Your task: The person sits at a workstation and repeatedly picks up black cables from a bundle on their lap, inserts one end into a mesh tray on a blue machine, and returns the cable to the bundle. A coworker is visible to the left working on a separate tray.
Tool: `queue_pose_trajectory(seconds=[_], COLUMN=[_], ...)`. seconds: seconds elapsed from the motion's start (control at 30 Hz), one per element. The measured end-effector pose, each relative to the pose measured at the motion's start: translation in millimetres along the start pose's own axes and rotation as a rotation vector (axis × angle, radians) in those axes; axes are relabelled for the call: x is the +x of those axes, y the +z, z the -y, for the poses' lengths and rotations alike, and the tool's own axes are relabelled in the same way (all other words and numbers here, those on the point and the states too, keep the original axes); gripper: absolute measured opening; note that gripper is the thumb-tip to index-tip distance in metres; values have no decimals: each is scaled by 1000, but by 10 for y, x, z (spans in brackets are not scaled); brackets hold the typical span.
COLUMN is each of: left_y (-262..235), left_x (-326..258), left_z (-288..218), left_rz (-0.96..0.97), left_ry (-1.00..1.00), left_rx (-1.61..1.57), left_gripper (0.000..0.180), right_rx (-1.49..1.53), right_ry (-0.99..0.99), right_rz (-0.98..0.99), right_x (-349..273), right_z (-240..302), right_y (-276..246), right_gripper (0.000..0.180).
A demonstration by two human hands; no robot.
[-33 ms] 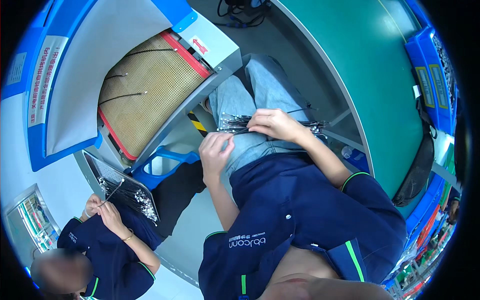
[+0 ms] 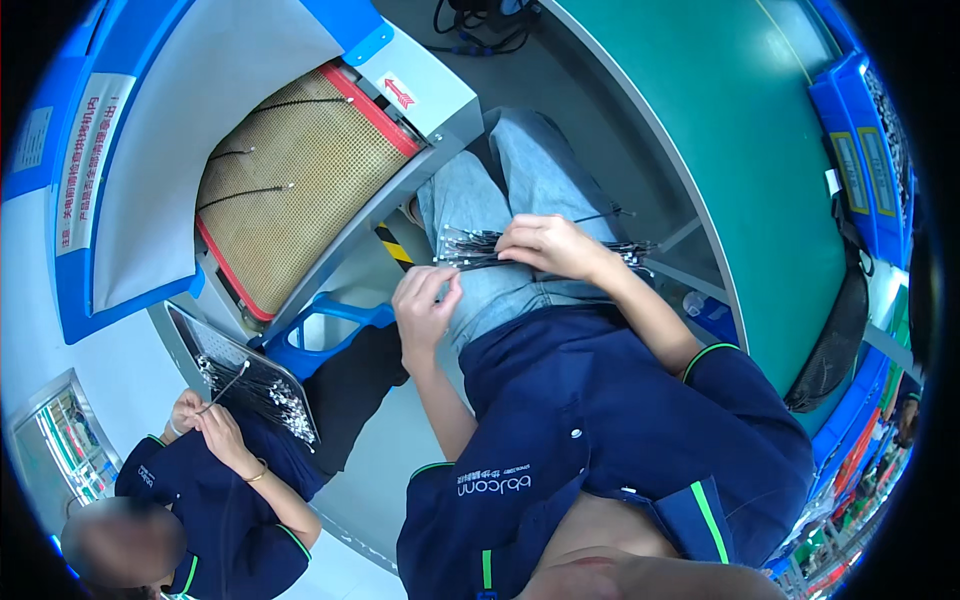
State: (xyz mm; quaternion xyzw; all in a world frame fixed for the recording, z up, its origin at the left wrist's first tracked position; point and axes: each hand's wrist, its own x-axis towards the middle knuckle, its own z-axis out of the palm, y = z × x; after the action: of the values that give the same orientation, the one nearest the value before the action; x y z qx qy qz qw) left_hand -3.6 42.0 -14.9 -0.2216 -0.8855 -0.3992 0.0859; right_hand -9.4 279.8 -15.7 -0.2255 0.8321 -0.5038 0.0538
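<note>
Across my lap lies a bundle of thin black cables [image 2: 472,243] with small white and silvery ends. My right hand [image 2: 552,247] rests over the middle of the bundle, its thumb and fingers pinched on black cable. One cable end [image 2: 605,215] sticks out on its own beyond that hand, above the rest. At the bundle's left end, my left hand [image 2: 425,302] is curled with thumb and forefinger close together. Whatever may be between those fingertips is too small to make out.
A mesh conveyor belt [image 2: 300,190] with red edges and a few black cables runs at the upper left. At the lower left a co-worker handles a cable above a tray [image 2: 310,400] of cables. To the right stand a green tabletop [image 2: 740,160] and a blue bin [image 2: 855,150].
My left hand has shifted slightly left, away from the right hand. The single cable end beyond my right hand has tilted a little. The co-worker's hands have hardly moved.
</note>
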Motion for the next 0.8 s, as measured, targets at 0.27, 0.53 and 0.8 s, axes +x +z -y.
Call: queue_pose_trajectory(seconds=[0.27, 0.53, 0.8], left_y=[-515, -550, -665], left_x=[-291, -379, -410], left_z=[246, 300, 325], left_rz=[-123, -133, -155], left_ry=[-213, -284, -217], left_rx=[135, 125, 185], left_gripper=[13, 12, 13], right_rx=[-321, -135, -194], right_ry=[-1, 121, 98], right_rz=[-53, -129, -115], right_x=[-57, -124, -141], right_z=[-183, -180, -114], right_y=[-579, -613, -549], right_gripper=[12, 14, 12])
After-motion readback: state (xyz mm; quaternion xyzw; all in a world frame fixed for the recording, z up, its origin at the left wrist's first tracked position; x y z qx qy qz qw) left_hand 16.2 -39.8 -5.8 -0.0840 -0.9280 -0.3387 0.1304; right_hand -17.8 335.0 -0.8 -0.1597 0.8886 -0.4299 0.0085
